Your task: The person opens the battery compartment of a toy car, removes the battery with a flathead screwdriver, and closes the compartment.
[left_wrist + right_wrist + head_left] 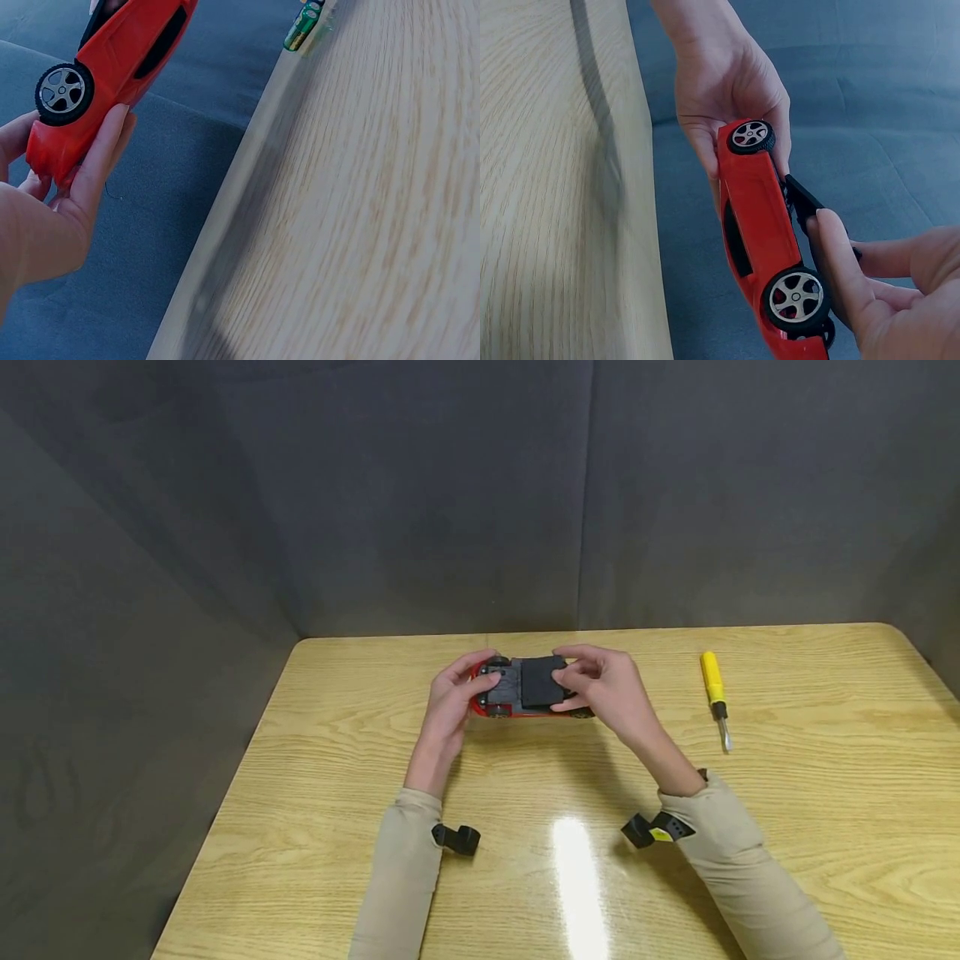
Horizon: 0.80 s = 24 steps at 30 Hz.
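A red toy car (139, 56) with black tyres is held up above the table, its dark underside turned upward in the head view. My left hand (450, 697) grips one end of it, thumb on the underside. Over the other half of the underside is a flat black cover (538, 683), which looks like a battery cover. My right hand (606, 689) pinches this cover between thumb and fingers. In the right wrist view the cover (804, 198) stands tilted at an angle to the car's underside. What lies beneath the cover is hidden.
A yellow-handled screwdriver (715, 693) lies on the wooden table (300, 793) to the right. Green batteries (304, 26) lie near the table's edge in the left wrist view. A dark cloth (435, 502) hangs behind the table.
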Available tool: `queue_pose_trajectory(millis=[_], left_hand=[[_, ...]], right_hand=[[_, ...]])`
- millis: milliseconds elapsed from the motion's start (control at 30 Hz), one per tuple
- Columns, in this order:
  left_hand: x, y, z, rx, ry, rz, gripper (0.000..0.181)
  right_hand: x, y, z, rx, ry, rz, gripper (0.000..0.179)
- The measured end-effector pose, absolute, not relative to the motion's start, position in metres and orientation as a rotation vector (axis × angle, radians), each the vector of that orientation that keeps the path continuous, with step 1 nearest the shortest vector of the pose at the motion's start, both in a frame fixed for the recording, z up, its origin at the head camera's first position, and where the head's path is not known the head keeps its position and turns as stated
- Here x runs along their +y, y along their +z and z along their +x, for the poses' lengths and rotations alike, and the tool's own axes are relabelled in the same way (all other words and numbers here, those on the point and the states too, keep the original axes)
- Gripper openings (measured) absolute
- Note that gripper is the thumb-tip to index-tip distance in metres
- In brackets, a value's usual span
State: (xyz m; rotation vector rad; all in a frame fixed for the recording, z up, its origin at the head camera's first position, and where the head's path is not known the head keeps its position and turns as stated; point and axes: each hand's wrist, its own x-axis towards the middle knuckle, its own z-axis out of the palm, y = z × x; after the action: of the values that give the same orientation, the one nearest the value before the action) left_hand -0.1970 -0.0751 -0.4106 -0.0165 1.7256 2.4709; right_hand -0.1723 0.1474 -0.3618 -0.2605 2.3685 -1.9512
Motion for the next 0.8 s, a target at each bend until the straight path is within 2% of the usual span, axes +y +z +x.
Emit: queue_pose_trajectory(millis=[800], left_hand=[[-0.0748,-0.4111,-0.1978,1.700,2.477,-0.018,0.039]], right_hand=[[0.1462,-0.3660,-0.1755,2.401,-1.897,-0.271,0.038]])
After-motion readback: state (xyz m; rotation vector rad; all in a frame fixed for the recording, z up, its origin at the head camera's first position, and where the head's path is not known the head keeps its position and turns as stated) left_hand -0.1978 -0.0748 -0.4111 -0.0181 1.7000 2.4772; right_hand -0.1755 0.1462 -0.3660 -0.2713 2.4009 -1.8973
